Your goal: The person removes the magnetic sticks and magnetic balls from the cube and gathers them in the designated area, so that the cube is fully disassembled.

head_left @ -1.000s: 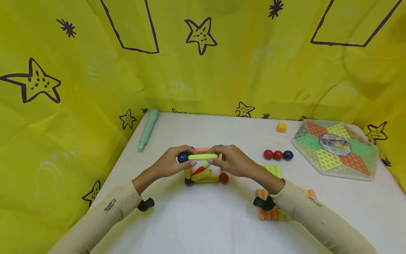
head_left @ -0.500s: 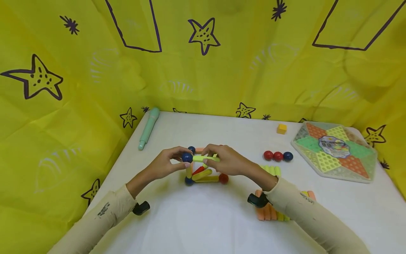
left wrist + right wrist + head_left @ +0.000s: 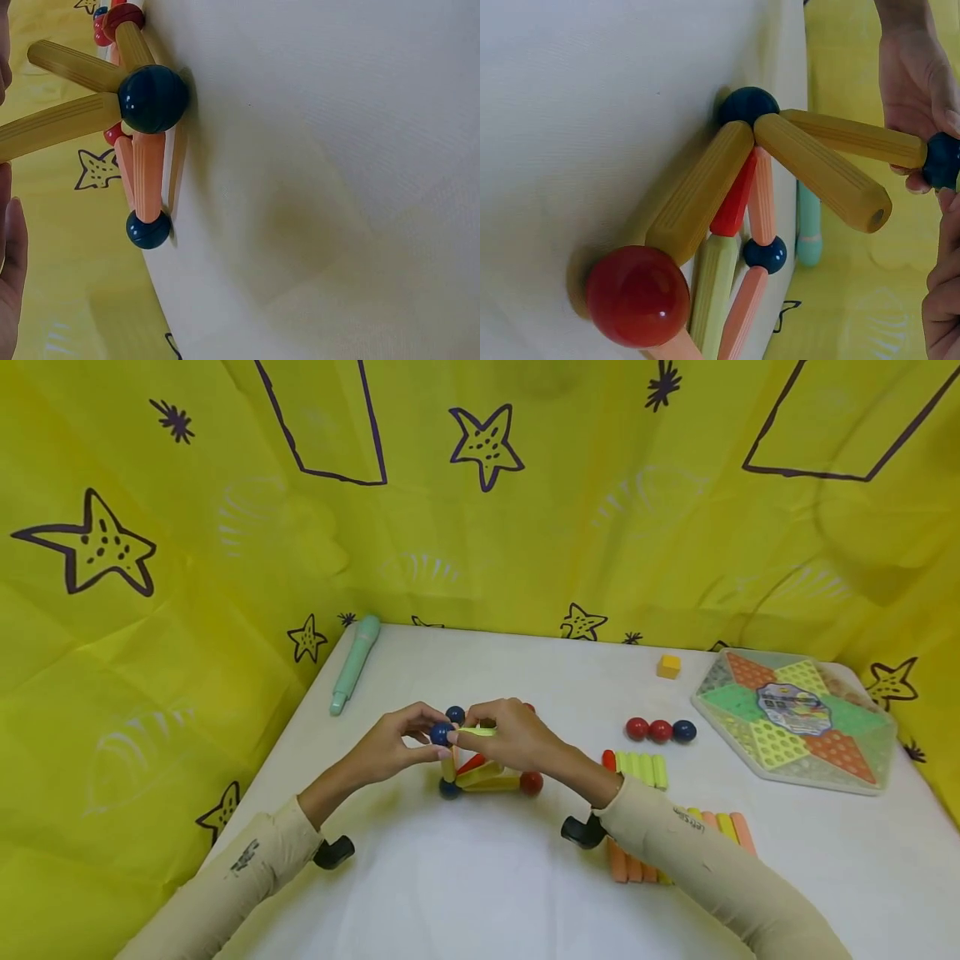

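My left hand point(image 3: 393, 745) pinches a blue ball point(image 3: 441, 733) between thumb and fingers. In the right wrist view this ball sits at the top end of a raised yellow stick point(image 3: 862, 139), joined below to another blue ball point(image 3: 748, 106). With my right hand point(image 3: 517, 737) I grip a pale yellow-green magnetic stick point(image 3: 477, 732), fingertips right at the held ball; my fingers hide part of the stick. Under my hands stands a ball-and-stick frame with a red ball point(image 3: 531, 783), a red stick point(image 3: 735, 196) and orange sticks point(image 3: 148, 176). A second yellow stick point(image 3: 829, 176) leans up free-ended.
Right of the frame lie two red balls and a blue ball point(image 3: 684, 731) in a row, several yellow-green sticks point(image 3: 642, 768) and orange sticks point(image 3: 633, 867). Farther back are a yellow cube point(image 3: 669, 666) and a hexagonal game board point(image 3: 795, 718). A green microphone-shaped object point(image 3: 356, 664) lies back left.
My right hand has slid left along the yellow-green stick up to the blue ball. My right forearm has shifted left, uncovering more loose sticks. The left hand still holds the ball.
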Demonstrator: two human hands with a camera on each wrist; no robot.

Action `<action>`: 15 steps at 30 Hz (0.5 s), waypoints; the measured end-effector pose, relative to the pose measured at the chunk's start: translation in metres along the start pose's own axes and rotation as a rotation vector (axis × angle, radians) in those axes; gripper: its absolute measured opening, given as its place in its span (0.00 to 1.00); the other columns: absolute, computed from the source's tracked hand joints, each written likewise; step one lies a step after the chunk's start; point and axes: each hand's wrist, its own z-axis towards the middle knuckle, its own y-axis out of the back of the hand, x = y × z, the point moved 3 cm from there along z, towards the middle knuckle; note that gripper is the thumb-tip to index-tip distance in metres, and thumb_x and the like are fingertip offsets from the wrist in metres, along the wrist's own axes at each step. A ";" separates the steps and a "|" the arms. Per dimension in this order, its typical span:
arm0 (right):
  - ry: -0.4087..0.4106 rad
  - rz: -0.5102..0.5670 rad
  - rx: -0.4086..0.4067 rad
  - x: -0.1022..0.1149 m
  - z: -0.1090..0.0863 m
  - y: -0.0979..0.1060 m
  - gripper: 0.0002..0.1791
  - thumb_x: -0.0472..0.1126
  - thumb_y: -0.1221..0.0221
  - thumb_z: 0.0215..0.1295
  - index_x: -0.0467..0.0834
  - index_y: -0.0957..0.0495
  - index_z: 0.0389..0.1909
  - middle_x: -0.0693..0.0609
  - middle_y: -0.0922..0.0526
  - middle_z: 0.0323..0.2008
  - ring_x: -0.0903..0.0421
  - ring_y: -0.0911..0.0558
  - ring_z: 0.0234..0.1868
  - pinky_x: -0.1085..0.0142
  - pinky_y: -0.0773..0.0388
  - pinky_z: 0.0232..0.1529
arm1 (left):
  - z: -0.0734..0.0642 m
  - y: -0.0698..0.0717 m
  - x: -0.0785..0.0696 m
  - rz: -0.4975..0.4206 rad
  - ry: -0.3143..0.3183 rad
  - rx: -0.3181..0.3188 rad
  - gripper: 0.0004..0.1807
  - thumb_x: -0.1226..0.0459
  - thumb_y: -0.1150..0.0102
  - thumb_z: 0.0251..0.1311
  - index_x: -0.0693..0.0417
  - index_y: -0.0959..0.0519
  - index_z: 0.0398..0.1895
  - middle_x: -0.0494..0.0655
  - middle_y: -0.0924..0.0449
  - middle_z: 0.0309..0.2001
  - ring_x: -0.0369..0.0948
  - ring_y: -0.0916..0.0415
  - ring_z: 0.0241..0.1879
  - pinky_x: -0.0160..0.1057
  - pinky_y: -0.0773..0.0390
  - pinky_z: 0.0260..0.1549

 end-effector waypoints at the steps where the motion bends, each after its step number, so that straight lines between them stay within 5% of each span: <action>1: -0.002 0.011 0.001 0.000 0.000 0.001 0.12 0.52 0.37 0.68 0.52 0.18 0.28 0.61 0.17 0.28 0.54 0.18 0.49 0.51 0.22 0.56 | 0.000 0.000 -0.001 0.001 -0.001 0.000 0.20 0.63 0.29 0.59 0.52 0.22 0.54 0.46 0.18 0.50 0.42 0.21 0.47 0.47 0.20 0.52; 8: -0.041 0.098 0.075 -0.014 -0.013 0.020 0.08 0.48 0.40 0.71 0.48 0.20 0.41 0.52 0.14 0.44 0.52 0.17 0.49 0.54 0.20 0.53 | 0.000 0.000 -0.003 0.025 -0.014 -0.006 0.21 0.62 0.28 0.58 0.53 0.22 0.53 0.47 0.18 0.48 0.41 0.21 0.45 0.44 0.19 0.49; 15: -0.145 0.260 0.197 -0.049 -0.066 0.065 0.23 0.43 0.50 0.79 0.48 0.42 0.70 0.43 0.15 0.41 0.51 0.27 0.18 0.65 0.28 0.21 | 0.002 -0.003 -0.004 0.043 -0.012 -0.011 0.21 0.64 0.28 0.58 0.54 0.22 0.54 0.46 0.18 0.47 0.40 0.20 0.46 0.39 0.20 0.47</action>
